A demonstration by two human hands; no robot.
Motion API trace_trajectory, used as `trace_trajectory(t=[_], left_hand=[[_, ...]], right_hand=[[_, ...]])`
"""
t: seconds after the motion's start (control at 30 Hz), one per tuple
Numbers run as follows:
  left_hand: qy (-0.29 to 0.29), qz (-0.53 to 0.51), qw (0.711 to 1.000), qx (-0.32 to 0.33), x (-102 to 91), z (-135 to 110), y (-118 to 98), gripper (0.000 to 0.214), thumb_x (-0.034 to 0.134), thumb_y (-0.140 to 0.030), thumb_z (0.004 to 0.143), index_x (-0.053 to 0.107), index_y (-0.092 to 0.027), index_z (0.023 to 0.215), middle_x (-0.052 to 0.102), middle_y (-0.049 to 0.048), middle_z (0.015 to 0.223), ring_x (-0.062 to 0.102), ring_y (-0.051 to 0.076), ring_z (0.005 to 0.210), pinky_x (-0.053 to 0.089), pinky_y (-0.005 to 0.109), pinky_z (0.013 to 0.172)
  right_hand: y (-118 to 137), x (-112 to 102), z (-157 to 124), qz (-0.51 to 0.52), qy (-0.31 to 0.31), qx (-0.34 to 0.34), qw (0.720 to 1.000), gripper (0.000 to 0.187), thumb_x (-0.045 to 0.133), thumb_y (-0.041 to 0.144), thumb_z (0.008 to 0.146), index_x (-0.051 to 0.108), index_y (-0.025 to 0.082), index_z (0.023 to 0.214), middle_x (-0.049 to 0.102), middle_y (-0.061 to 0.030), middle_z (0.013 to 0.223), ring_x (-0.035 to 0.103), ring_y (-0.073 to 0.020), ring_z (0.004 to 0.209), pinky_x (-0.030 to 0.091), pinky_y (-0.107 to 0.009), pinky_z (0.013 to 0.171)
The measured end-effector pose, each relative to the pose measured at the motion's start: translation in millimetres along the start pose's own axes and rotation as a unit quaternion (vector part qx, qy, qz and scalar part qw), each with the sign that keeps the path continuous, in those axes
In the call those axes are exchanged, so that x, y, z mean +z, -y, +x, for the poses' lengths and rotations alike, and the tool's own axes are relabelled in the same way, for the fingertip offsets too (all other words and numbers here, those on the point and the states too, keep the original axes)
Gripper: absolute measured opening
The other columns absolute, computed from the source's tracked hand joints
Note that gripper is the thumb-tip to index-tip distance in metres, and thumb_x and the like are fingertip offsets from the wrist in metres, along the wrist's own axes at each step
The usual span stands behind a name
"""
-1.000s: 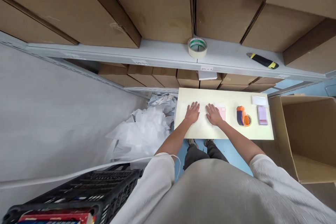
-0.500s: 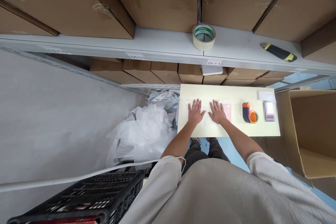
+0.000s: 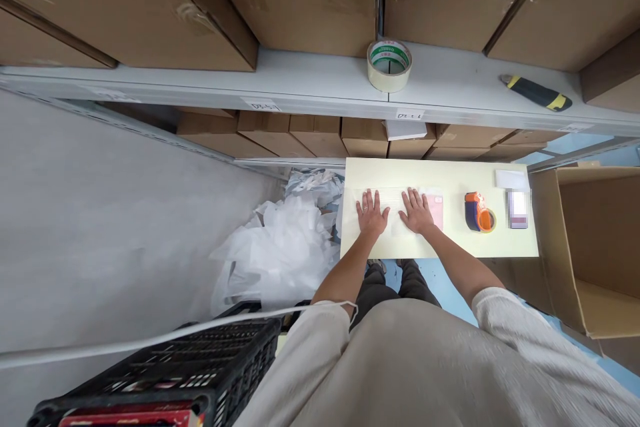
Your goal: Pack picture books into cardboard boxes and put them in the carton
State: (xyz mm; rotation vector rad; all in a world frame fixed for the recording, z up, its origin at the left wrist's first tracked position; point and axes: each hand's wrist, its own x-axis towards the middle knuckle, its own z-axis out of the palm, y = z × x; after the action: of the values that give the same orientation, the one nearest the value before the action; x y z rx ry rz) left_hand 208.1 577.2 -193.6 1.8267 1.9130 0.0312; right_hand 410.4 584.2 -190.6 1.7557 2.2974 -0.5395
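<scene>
Both palms lie flat on a clear plastic bag (image 3: 394, 199) spread on the pale yellow tabletop (image 3: 457, 177). My left hand (image 3: 372, 215) is open, fingers spread, with a ring on one finger, on the bag's left part. To its right, my right hand (image 3: 417, 212) also lies open, fingers apart. A pink sheet or packet (image 3: 436, 211) shows beside the right hand, partly hidden by it; whether it is inside the bag I cannot tell. Farther right stands an orange and dark-blue tape dispenser (image 3: 479, 212) with a roll of tape in it.
A white slip (image 3: 510, 179) and a blurred-out item (image 3: 518, 209) lie at the table's right end. An open carton (image 3: 555, 247) stands beyond. The shelf above holds a tape roll (image 3: 389, 80) and a utility knife (image 3: 537, 92). White plastic sheeting (image 3: 285, 247) and a black crate (image 3: 165, 363) are left.
The view has shifted slightly. My left hand has slid a little to the left over the bag, and the gap between my hands is slightly wider; both stay flat.
</scene>
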Motion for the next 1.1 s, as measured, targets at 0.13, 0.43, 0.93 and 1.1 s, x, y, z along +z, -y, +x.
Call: trace_trajectory(t=[0.13,0.43,0.93,1.1], left_hand=[[0.018,0.019,0.999,0.032,-15.1,4.5,8.9,0.075,0.044,-0.048,0.108,0.027,-0.022,0.177,0.022,0.0156,0.184,0.017,0.037,0.171,0.015,0.065,0.136],[0.023,-0.075,0.994,0.080,-37.6,57.0,-15.4,0.049,0.046,-0.022,0.108,0.052,-0.022,0.157,0.052,0.0163,0.162,0.064,0.032,0.131,0.054,0.043,0.106],[0.024,-0.141,0.989,0.047,-28.0,68.5,-21.7,0.022,0.053,-0.015,0.108,0.065,-0.025,0.123,0.066,0.0065,0.128,0.070,0.020,0.092,0.055,0.033,0.078],[0.030,-0.152,0.987,0.051,-26.9,71.9,-21.7,0.022,0.054,-0.017,0.109,0.068,-0.024,0.125,0.073,0.0066,0.121,0.071,0.024,0.109,0.054,0.033,0.089]], right_hand=[[1.7,-5.4,1.5,0.006,0.010,0.002,1.000,0.079,0.038,0.049,0.109,0.020,0.016,0.178,0.012,-0.0142,0.186,0.009,-0.0346,0.172,0.010,-0.062,0.137],[4.5,-27.6,41.0,0.119,-0.090,0.028,0.988,0.057,0.041,0.025,0.104,0.055,0.017,0.159,0.053,-0.0214,0.160,0.052,-0.0390,0.138,0.043,-0.061,0.116],[2.2,-19.3,78.2,0.248,-0.069,0.041,0.965,0.039,0.046,0.023,0.102,0.072,0.020,0.131,0.066,-0.0141,0.132,0.069,-0.0272,0.104,0.061,-0.043,0.095],[4.6,-20.4,79.4,0.257,-0.051,0.042,0.964,0.037,0.043,0.025,0.105,0.077,0.020,0.120,0.074,-0.0122,0.117,0.069,-0.0254,0.104,0.057,-0.037,0.097]])
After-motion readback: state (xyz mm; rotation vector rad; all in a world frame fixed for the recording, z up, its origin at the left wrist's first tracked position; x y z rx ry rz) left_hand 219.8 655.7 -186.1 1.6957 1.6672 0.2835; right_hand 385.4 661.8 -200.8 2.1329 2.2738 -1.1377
